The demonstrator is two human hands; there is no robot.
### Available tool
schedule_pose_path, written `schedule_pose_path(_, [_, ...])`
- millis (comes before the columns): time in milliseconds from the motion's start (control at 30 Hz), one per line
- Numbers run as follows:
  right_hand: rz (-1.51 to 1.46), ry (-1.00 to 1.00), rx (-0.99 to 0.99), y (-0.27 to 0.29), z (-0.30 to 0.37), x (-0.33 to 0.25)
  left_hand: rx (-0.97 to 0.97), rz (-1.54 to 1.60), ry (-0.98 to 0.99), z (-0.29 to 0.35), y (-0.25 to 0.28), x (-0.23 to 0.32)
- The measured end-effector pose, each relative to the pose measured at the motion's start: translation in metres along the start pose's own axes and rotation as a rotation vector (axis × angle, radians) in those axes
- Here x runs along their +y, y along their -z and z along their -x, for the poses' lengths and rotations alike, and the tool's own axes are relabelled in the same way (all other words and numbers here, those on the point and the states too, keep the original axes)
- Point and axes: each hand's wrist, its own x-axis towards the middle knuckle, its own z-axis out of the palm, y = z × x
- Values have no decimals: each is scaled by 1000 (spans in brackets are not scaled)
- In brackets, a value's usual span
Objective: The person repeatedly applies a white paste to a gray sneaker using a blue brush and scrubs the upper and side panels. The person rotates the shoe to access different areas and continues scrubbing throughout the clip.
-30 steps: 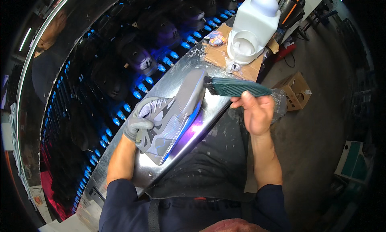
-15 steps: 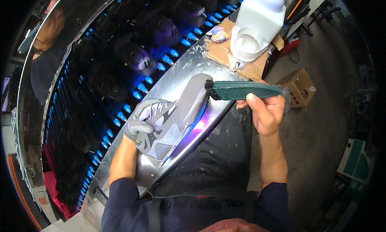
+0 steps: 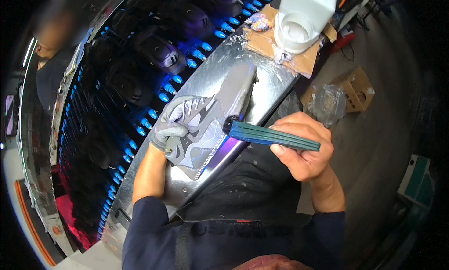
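Grey shoe [image 3: 199, 141], tilted onto its side over the shiny metal surface [image 3: 266, 85], toe pointing away from the person and a little right; from where I stand it looks light, soft and giving along the mesh side, firmer at toe and heel; I'd guess the lower edge could be slick or tacky if that dark stuff there is wet, so the ankle opening seems the sensible place to hold. The gloved left hand [image 3: 169, 125] does just that, closed on the opening beside the laces; the bare right hand [image 3: 306, 151] pinches a green-handled brush [image 3: 262, 135], its dark bristles up against the shoe's lower side; the brush looks stiff and easy to steer. Beyond the toe, a white container [image 3: 306, 17] stands on flattened cardboard [image 3: 262, 42]; to the left run blue-tipped pegs [image 3: 199, 54]; an open box [image 3: 358, 90] sits on the floor, right.
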Motion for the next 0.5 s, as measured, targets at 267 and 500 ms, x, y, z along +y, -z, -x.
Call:
schedule_pose_path(267, [24, -4, 214, -29, 34, 25, -1, 94, 42, -4, -17, 5])
schedule_pose_path(500, [143, -70, 146, -4, 5, 3, -58, 84, 43, -7, -30, 16])
